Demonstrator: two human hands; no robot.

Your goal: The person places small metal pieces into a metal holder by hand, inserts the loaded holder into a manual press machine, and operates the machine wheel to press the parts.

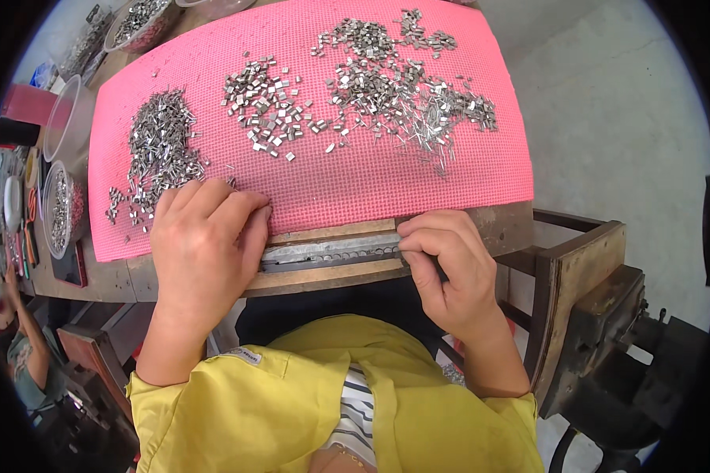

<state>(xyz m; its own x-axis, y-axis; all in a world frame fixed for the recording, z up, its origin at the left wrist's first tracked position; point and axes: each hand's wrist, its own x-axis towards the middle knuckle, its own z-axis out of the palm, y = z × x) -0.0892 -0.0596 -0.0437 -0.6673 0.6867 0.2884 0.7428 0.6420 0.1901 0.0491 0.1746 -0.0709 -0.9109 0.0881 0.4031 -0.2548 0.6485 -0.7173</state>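
Observation:
A long grey metal bar (331,251) with a row of small rounded notches lies along the table's near edge, between wooden strips (323,277). My right hand (454,264) pinches its right end, fingers on the far side and thumb on the near side. Over the bar's left end, my left hand (205,240) is curled with fingers and thumb drawn together; whatever they hold is hidden. Just beyond its knuckles is a heap of thin metal pins (162,142). Small square metal pieces (268,106) lie scattered on the pink mat (315,169).
More metal pieces and pins (402,94) are heaped at the mat's far right. Clear plastic tubs (59,209), a phone (71,266) and tools (28,209) sit at the left. A dark machine (623,363) stands at the right. Another person's arm (28,335) shows at lower left.

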